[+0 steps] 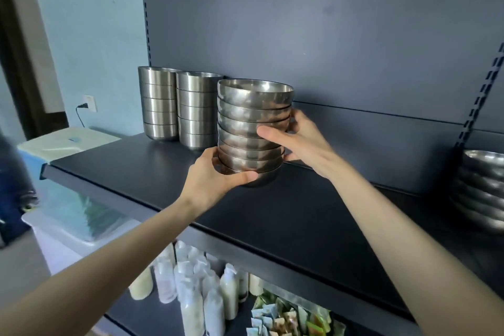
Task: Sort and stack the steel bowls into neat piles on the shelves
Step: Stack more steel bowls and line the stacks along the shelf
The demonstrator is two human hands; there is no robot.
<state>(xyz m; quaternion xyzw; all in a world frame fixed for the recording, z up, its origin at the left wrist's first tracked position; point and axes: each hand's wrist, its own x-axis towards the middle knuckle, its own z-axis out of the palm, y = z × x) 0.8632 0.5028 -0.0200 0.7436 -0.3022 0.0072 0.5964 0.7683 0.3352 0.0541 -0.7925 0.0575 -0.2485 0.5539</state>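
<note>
Steel bowls in a nested stack point(253, 128) are gripped by curled fingers on both sides: the left hand point(215, 174) cups the bottom bowl, thumb along its front, and the right hand point(300, 139) clasps the middle bowls. The stack is upright on or just above the dark shelf point(300, 213), I cannot tell which. It is just right of two straight-sided bowl stacks point(196, 112), with another bowl pile point(482, 188) well apart at the right edge.
</note>
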